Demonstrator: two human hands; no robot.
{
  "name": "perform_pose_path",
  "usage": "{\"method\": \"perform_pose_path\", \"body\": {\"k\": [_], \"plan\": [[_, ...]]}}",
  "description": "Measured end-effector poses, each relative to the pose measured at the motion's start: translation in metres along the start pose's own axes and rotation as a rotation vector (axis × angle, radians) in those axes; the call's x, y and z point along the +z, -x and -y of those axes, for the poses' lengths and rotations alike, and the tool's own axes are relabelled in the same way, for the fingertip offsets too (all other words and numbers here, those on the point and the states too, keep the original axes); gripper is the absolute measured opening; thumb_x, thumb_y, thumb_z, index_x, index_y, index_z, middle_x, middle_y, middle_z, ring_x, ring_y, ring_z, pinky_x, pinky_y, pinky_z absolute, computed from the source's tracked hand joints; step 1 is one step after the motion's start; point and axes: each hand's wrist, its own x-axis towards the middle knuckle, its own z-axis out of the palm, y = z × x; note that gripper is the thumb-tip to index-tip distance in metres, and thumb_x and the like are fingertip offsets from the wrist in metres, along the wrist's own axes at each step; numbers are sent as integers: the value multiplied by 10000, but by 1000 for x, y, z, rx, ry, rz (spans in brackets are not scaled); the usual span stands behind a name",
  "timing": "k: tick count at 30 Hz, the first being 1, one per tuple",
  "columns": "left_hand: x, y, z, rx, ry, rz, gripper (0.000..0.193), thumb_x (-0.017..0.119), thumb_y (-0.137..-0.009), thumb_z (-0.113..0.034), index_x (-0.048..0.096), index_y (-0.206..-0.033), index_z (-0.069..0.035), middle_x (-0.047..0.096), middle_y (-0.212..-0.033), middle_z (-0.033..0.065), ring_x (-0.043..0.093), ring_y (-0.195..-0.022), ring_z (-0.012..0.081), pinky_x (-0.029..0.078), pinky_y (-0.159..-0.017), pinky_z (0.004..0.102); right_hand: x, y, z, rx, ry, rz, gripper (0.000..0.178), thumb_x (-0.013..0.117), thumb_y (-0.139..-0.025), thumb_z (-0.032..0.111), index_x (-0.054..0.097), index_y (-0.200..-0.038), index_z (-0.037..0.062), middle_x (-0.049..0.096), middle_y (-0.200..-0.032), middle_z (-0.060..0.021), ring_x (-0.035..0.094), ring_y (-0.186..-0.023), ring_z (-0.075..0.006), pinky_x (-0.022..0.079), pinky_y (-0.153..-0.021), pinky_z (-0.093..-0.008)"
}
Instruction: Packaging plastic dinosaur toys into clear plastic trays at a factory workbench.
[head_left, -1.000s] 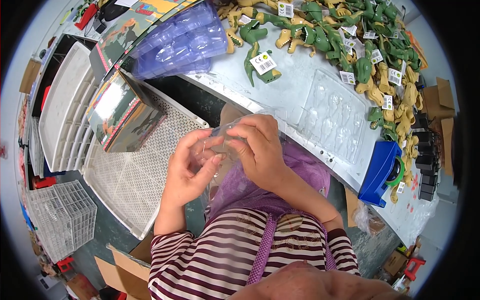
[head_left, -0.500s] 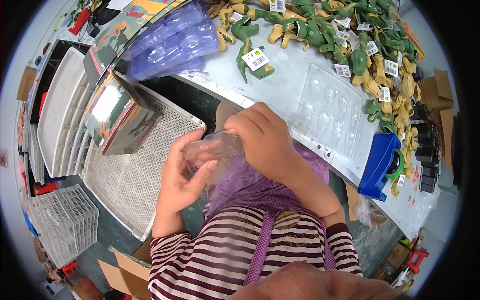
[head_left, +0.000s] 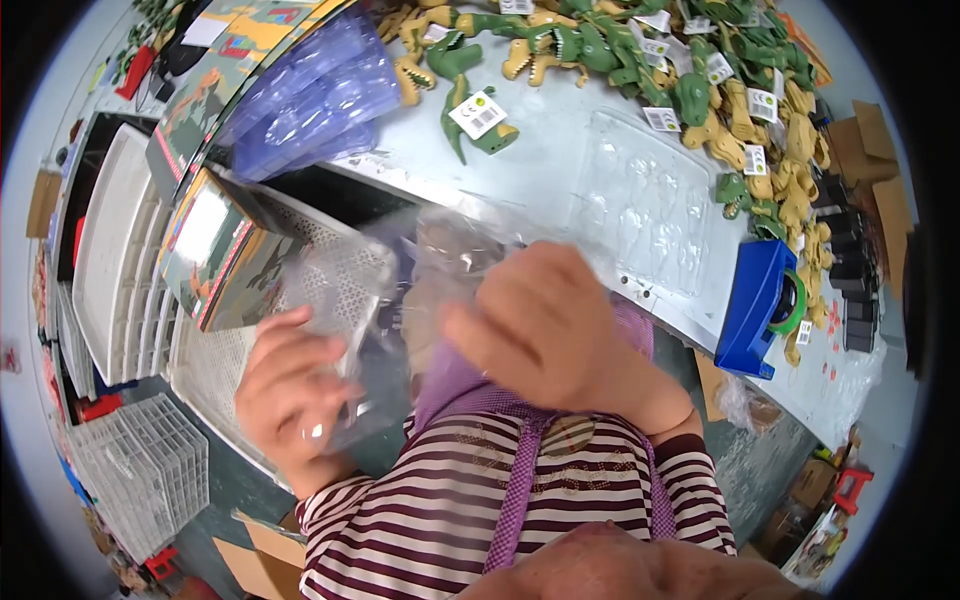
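Note:
A thin, clear plastic bag (head_left: 455, 243), smeared by motion, is spread between my hands above my lap. My right hand (head_left: 550, 325) is closed on its right side, near the table's front edge. My left hand (head_left: 295, 385) grips its left side with bent fingers, over a white perforated crate. On the table beyond lies a clear moulded plastic tray (head_left: 650, 200). A green and tan toy dinosaur (head_left: 470, 115) with a white tag lies apart from the large pile of tagged toy dinosaurs (head_left: 690, 90).
Stacked bluish clear blister trays (head_left: 320, 100) lean by printed cardboard boxes (head_left: 225, 245) at the left. A blue tape dispenser (head_left: 750, 315) stands at the table's right edge. White crates (head_left: 115, 240) and a grey basket (head_left: 145, 470) stand left; an open carton (head_left: 255, 555) sits below.
My hands have moved apart, the left one down and to the left. The clear plastic, bunched between them before, is now stretched out wider.

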Motion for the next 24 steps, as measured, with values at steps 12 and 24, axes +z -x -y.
{"method": "perform_pose_path", "body": {"k": [12, 24], "plan": [[7, 7, 29, 209, -291, 78, 109, 669, -594, -109, 567, -623, -87, 656, -866, 2, 592, -903, 254, 252, -984, 643, -29, 146, -54, 607, 392, 417, 703, 748, -618, 313, 469, -1244, 154, 511, -1194, -87, 363, -1189, -352, 228, -1029, -488], [56, 20, 95, 165, -388, 387, 110, 640, -683, -6, 569, -722, -81, 581, -1184, 27, 421, -1214, 327, 260, -1021, 548, -56, 181, -43, 512, 553, 268, 509, 627, -650, 3, 566, -1136, 138, 500, -963, -40, 438, -919, -289, 410, -785, -393]]}}
